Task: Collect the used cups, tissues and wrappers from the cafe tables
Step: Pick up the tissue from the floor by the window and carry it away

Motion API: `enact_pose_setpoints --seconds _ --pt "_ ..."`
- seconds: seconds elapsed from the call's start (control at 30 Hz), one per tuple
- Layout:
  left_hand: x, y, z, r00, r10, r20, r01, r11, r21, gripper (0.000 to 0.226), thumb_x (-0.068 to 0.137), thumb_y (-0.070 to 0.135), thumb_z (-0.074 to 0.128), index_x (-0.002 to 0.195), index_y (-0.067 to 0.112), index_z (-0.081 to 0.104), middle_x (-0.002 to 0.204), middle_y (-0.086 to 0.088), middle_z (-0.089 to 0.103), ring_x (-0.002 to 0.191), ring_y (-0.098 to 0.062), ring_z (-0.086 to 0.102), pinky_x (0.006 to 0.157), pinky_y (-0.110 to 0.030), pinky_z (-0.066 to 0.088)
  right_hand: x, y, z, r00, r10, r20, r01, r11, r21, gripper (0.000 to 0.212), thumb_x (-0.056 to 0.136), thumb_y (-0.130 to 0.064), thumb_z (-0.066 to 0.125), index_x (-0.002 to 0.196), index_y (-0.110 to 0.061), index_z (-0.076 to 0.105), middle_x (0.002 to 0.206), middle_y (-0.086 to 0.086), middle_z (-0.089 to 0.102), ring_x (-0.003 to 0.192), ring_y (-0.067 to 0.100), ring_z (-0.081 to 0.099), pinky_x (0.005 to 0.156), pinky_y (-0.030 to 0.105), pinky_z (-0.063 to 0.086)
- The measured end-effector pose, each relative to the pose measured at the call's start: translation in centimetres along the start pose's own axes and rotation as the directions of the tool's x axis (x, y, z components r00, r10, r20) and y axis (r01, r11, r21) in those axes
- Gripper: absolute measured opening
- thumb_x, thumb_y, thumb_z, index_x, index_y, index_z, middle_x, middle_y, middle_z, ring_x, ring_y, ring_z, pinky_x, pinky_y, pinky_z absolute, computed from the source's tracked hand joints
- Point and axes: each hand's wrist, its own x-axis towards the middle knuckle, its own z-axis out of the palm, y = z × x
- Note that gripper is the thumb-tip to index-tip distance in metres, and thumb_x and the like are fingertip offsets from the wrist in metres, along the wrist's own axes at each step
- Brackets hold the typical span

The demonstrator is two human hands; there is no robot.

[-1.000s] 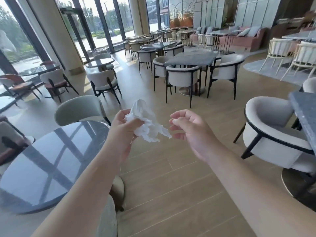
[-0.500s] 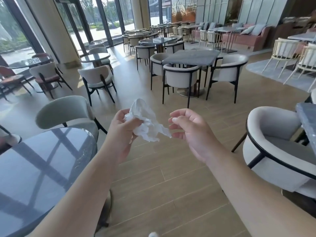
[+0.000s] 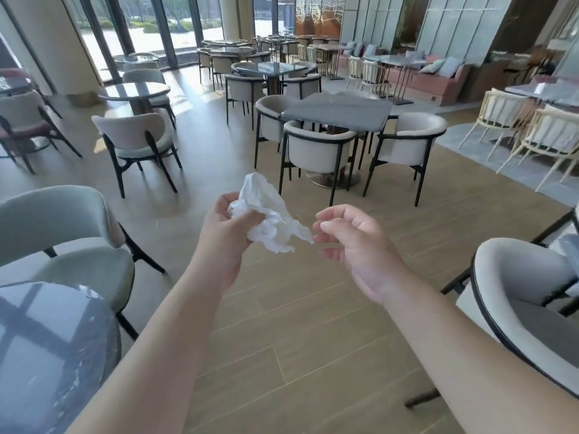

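The left hand (image 3: 232, 227) grips a crumpled white tissue (image 3: 266, 217); the right hand (image 3: 351, 239) is loosely curled, empty, just beside its trailing corner. The view has advanced past the near left bench (image 3: 47, 355), so another bench comes next. No bin or container shows.

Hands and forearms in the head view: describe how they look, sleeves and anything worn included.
Both forearms are bare all the way to the bottom edge of the picture; no sleeve shows. The left hand and the right hand wear no gloves, and no ring, watch or bracelet is visible on either wrist. The fingernails that show on the right hand look short and unpainted. No markings or tattoos are visible.
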Motion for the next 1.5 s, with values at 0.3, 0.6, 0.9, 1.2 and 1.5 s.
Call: enact_pose_setpoints --seconds 0.3,0.6,0.9,1.2,1.5 --pt "14.8 2.2 -2.2 0.999 0.02 0.047 -0.02 1.0 0.007 0.038 0.073 0.007 0.069 0.109 0.015 0.058 0.081 0.005 0.077 0.067 -0.014 0.074 0.055 -0.022 0.055 15.0 -1.9 2.7 0.997 -0.081 -0.012 0.08 0.995 -0.058 0.011 0.094 -0.008 0.058 0.095 -0.015 0.066 0.094 0.002 0.064 0.08 0.009 0.064 0.067 0.028 0.054" --pt "26.8 1.7 -3.5 0.999 0.032 0.021 -0.033 0.999 0.035 0.038 0.072 0.008 0.07 0.107 0.016 0.059 0.082 0.005 0.077 0.07 -0.014 0.074 0.057 -0.023 0.055 28.4 -0.5 3.4 0.996 -0.091 0.015 0.091 0.996 -0.016 0.012 0.094 -0.008 0.057 0.094 -0.015 0.067 0.096 0.004 0.065 0.081 0.01 0.064 0.069 0.03 0.055" --pt "43.2 1.8 -1.4 0.994 0.083 -0.071 -0.073 0.988 0.133 0.058 0.058 0.023 0.084 0.111 0.017 0.06 0.086 0.003 0.078 0.077 -0.02 0.076 0.061 -0.027 0.057 47.1 0.0 0.8 0.993 -0.072 0.089 0.065 0.995 0.081 0.011 0.095 -0.008 0.056 0.098 -0.013 0.066 0.094 0.004 0.065 0.083 0.014 0.064 0.073 0.035 0.054" --pt "58.5 1.2 3.8 0.994 0.092 -0.061 -0.083 0.987 0.141 0.04 0.071 0.012 0.075 0.108 0.015 0.06 0.08 0.003 0.077 0.07 -0.017 0.074 0.056 -0.023 0.055 62.3 -1.5 -3.0 0.985 -0.077 0.152 0.062 0.993 0.098 0.016 0.08 -0.024 0.061 0.094 -0.018 0.067 0.091 -0.001 0.067 0.083 0.011 0.066 0.071 0.032 0.054" --pt "68.2 -0.3 1.9 0.99 0.091 -0.106 -0.08 0.991 0.104 0.045 0.068 0.015 0.079 0.108 0.018 0.06 0.083 0.003 0.077 0.072 -0.018 0.075 0.059 -0.026 0.057 72.4 -0.1 -1.6 0.983 -0.039 0.178 0.02 0.994 0.104 0.019 0.077 -0.026 0.061 0.093 -0.019 0.067 0.09 -0.001 0.068 0.083 0.012 0.067 0.07 0.032 0.052"
